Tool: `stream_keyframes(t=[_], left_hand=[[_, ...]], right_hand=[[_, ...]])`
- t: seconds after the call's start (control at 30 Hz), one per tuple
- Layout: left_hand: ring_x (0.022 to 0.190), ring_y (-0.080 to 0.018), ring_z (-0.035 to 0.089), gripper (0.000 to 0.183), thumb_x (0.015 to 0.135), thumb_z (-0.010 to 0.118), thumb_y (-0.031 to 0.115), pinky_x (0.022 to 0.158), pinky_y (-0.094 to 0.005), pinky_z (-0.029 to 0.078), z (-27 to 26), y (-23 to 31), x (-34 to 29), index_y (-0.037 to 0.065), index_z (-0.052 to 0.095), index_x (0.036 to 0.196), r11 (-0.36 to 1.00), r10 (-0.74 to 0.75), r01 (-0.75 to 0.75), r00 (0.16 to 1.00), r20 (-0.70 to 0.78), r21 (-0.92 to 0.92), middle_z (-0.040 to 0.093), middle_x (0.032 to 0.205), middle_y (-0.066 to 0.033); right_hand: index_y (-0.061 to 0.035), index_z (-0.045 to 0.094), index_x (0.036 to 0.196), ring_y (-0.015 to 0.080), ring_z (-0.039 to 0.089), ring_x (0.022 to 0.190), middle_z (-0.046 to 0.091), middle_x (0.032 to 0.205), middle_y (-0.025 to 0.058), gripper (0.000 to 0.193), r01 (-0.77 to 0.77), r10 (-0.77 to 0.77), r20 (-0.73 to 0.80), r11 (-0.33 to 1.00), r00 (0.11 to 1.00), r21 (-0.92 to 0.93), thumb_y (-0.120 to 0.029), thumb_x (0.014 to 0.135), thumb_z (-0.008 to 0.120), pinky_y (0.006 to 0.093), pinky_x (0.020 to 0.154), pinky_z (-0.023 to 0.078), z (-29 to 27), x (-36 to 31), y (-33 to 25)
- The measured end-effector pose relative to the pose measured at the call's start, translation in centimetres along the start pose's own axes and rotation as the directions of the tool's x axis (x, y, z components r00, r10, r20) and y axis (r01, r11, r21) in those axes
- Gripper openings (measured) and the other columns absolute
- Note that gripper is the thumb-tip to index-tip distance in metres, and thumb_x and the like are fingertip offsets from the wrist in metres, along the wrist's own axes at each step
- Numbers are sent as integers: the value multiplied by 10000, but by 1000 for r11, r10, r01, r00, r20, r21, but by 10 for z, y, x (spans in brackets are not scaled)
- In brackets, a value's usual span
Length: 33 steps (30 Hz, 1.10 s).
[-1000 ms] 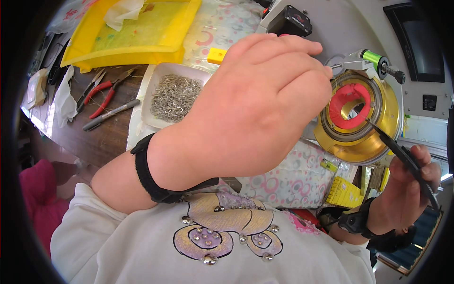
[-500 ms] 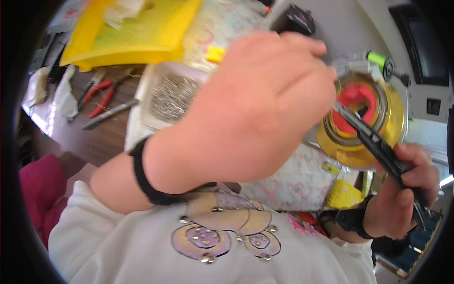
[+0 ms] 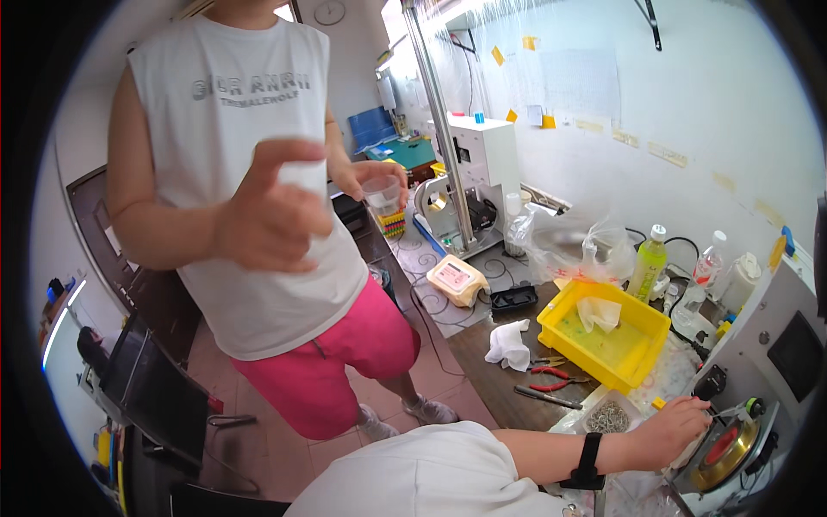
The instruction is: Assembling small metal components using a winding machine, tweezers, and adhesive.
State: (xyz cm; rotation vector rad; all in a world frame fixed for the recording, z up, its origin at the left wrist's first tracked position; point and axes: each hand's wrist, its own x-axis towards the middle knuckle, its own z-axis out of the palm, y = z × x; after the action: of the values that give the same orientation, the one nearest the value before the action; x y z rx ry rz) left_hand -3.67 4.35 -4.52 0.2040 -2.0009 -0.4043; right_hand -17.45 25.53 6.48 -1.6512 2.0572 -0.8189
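Note:
My left hand, with a black band on its wrist, reaches out at the lower right. Its fingers are bent together beside the round gold-rimmed wheel of a grey machine. What they pinch, if anything, is too small to make out. Just left of the hand is a white tray holding many small silvery metal pieces. My right hand is outside the picture.
A co-worker stands at left, one hand raised and the other holding a clear cup. On the bench are a yellow bin, red-handled pliers, a black pen-like tool, a tissue and bottles.
My view has swung up and left, bringing in the co-worker and wall. My left hand now shows farther off, at lower right. My right hand and its black, silver-tipped tool have left the picture.

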Motion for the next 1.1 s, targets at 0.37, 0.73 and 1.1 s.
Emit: stream_keyframes(t=[0.37, 0.73, 1.1], left_hand=[[1111, -353, 474, 127, 832, 534, 39, 923, -421, 375, -2, 13, 8, 11, 535, 956, 985, -166, 164, 986, -14, -60, 542, 1074, -190], [1096, -345, 502, 124, 828, 546, 38, 887, -416, 393, 7, 13, 4, 13, 544, 949, 991, -131, 130, 991, -20, -31, 566, 1030, -186], [1053, -333, 515, 180, 792, 572, 52, 886, -410, 399, 2, 2, 9, 16, 567, 969, 993, -119, 119, 992, -45, 0, 574, 1035, -168]], right_hand=[[-117, 637, 905, 308, 626, 785, 645, 817, 125, 170, 42, 176, 191, 620, 966, -784, -202, 766, 587, 453, 662, 491, 51, -21, 30], [-1, 615, 825, 380, 583, 786, 611, 810, 194, 162, 139, -16, 195, 755, 981, -640, -97, 702, 570, 471, 713, 459, 64, -32, 81], [-16, 536, 828, 376, 526, 764, 553, 853, 188, 171, 119, -154, 5, 742, 988, -660, -91, 675, 517, 498, 701, 395, 93, -30, 69]])
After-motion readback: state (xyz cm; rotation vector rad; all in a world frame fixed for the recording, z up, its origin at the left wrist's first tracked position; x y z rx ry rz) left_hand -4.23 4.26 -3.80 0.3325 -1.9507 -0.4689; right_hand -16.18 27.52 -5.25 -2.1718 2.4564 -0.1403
